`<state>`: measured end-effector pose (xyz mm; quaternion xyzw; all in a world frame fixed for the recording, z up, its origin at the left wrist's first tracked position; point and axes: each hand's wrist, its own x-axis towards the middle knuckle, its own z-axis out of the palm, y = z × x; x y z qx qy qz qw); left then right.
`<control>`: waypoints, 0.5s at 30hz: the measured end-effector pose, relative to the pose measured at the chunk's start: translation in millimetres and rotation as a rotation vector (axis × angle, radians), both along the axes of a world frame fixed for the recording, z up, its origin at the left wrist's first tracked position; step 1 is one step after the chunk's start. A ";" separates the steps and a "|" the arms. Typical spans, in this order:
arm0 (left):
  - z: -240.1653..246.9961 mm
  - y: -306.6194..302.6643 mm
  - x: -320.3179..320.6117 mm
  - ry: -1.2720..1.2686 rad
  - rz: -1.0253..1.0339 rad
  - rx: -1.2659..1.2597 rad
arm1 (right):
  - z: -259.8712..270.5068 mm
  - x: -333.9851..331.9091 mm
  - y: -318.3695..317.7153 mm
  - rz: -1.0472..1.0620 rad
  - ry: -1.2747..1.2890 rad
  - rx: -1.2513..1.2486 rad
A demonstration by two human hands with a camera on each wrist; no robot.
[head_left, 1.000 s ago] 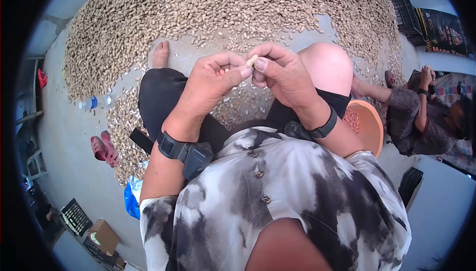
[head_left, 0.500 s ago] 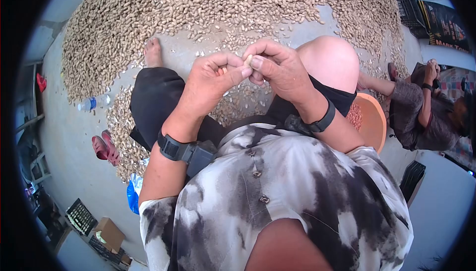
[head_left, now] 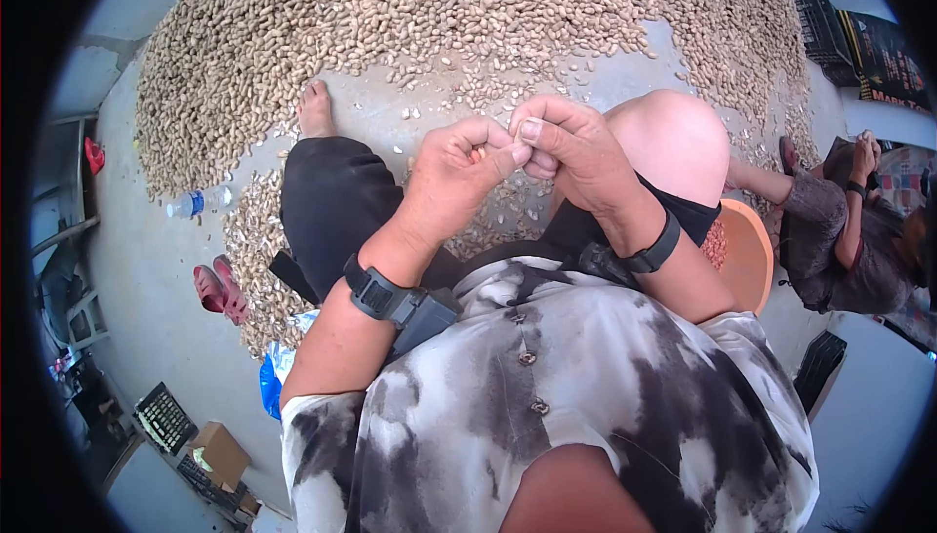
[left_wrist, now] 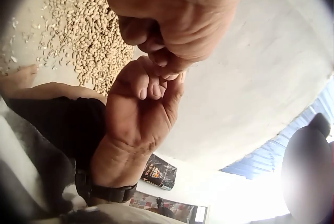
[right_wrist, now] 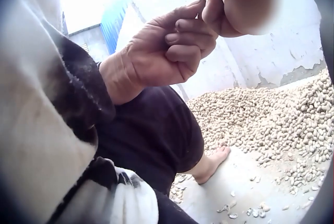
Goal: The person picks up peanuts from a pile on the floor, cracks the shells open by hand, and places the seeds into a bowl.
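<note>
Both hands meet over the lap in the head view. A pale peanut (head_left: 521, 143), mostly hidden by the fingertips, sits where they meet. The left hand (head_left: 467, 177) pinches it between thumb and forefinger, and reddish peanut kernels (head_left: 477, 155) show inside its curled fingers. From the other side the right hand (head_left: 586, 157) pinches the same peanut, its thumb on top. The left wrist view has the right hand (left_wrist: 138, 112) with fingers curled in, fingertips against those of the left hand. In the right wrist view, the left hand (right_wrist: 162, 51) likewise has curled fingers.
A big heap of unshelled peanuts (head_left: 420, 6) covers the floor ahead. Empty shells (head_left: 256, 240) lie beside the left leg. An orange basin (head_left: 750, 260) with red kernels (head_left: 715, 240) stands by the right thigh. Another person (head_left: 844, 221) sits at the right; a bottle (head_left: 198, 203) lies left.
The pale peanut, plainly visible between the fingertips earlier, is now more covered by them. Both hands stay together and appear slightly farther right and lower in the head view, which has shifted.
</note>
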<state>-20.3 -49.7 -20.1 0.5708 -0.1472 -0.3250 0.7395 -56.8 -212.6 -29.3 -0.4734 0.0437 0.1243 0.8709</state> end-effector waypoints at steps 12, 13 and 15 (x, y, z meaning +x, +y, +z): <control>2.0 -0.9 7.4 0.094 0.068 -0.040 | -8.8 5.7 4.6 -0.089 -0.048 0.022; 1.5 -0.4 7.3 0.077 0.068 0.006 | -8.2 4.4 4.5 -0.107 -0.065 0.032; 0.0 2.3 6.9 0.045 0.065 0.101 | -4.7 4.3 3.8 -0.108 -0.062 -0.140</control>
